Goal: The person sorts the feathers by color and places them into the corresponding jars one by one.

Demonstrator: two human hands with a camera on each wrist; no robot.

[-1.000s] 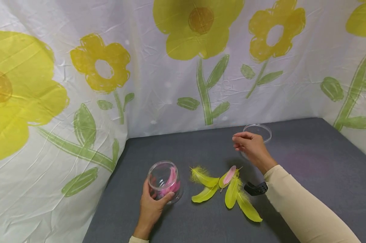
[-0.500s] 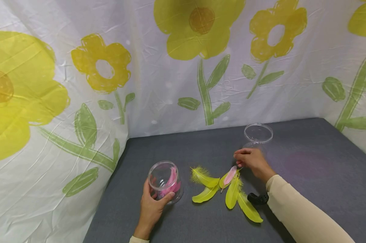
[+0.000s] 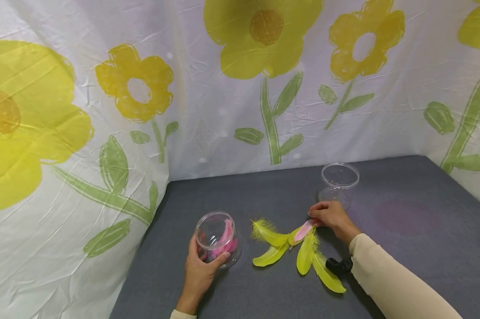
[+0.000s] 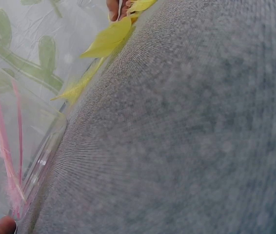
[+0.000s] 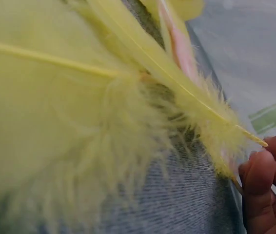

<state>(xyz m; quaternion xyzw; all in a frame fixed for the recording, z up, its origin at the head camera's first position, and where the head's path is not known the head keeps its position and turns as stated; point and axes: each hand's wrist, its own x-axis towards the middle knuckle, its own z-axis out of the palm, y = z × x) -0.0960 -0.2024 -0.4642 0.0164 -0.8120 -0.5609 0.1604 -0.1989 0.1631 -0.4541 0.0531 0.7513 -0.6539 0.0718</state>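
Note:
My left hand [image 3: 200, 270] grips a clear round jar [image 3: 214, 230] low on its side. Several pink feathers [image 3: 226, 239] stand inside it; the left wrist view shows them leaning against the clear wall [image 4: 55, 129]. At the upper end of the loose feathers, my right hand [image 3: 332, 217] has thumb and fingertips right at the quill ends. A pink feather [image 3: 303, 231] lies there across yellow feathers [image 3: 306, 254]. In the right wrist view, a yellow quill [image 5: 257, 140] reaches the fingertips [image 5: 260, 168]; I cannot tell whether they pinch it or the pink one.
Behind my right hand stands a second clear jar [image 3: 339, 175]. Two more yellow feathers [image 3: 269, 254] lie between the hands on the dark grey tabletop [image 3: 240, 195]. A white flower-printed curtain [image 3: 208, 133] closes off the back and left. My right wrist wears a black band [image 3: 338, 266].
My right hand has come down and towards me from beside the second jar to the upper ends of the feathers, uncovering that jar. The left hand and its jar stay where they were.

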